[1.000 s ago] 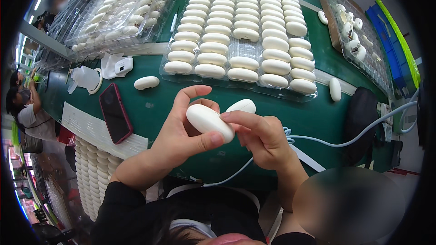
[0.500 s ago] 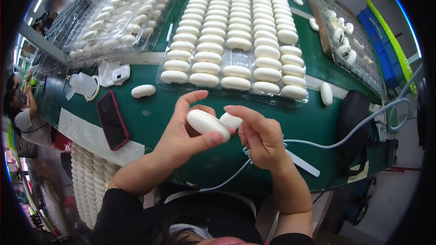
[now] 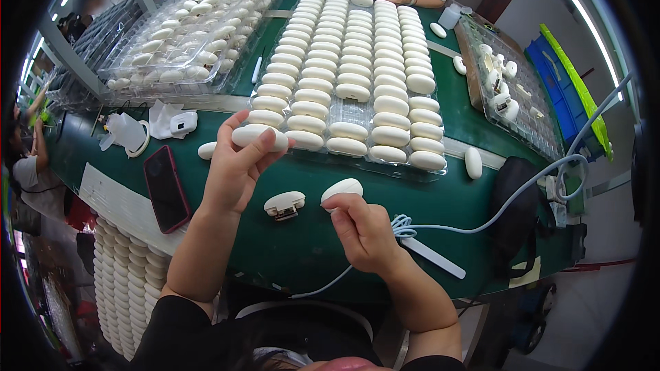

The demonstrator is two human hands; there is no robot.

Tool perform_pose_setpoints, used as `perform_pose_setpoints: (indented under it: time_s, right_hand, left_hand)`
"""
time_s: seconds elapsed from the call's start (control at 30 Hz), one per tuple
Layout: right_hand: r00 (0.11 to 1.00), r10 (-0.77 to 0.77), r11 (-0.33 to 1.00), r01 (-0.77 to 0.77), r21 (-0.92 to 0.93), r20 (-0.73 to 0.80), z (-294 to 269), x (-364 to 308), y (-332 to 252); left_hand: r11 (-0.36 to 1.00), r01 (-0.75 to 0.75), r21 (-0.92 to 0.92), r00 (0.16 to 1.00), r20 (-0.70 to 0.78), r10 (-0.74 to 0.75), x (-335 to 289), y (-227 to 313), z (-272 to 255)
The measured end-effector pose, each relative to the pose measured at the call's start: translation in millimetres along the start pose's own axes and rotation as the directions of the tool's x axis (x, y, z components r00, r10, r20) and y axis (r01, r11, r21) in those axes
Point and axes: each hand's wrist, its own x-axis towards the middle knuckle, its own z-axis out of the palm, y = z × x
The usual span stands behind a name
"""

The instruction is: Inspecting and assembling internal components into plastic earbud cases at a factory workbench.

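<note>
Within left hand [image 3: 235, 165], white oval casing [image 3: 249, 135]

The head view looks down from above the near edge of the desk [image 3: 261, 254], facing across it toward the far side. That near edge lies close below, bowed by the fisheye lens; the far side sits well off.

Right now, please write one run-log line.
left hand: holds white oval case; right hand: touches second case; third case: on green table
</note>
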Motion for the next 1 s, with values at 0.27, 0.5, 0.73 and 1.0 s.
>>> perform_pose_setpoints:
  time_s: [0.27,0.5,0.73,1.0]
  right_hand:
    - [0.994,0.103,0.995,-0.103,0.002,0.034,3,0,-1]
    - [0.964,0.174,0.928,-0.091,0.362,-0.203,-11,13,13]
    - [0.982,-0.086,0.994,0.097,0.057,-0.17,-17,7,12]
    - [0.981,-0.152,0.985,0.141,-0.1,-0.119,-16,9,12]
  left_hand:
    - [0.998,0.015,-0.054,1.0,0.029,-0.013,0,-2,-7]
    - [0.984,0.173,0.05,0.966,0.187,-0.179,-28,-25,14]
    - [0.974,0.189,0.127,0.942,0.255,-0.216,-39,-32,21]
    - [0.969,0.211,0.131,0.938,0.253,-0.238,-39,-32,20]
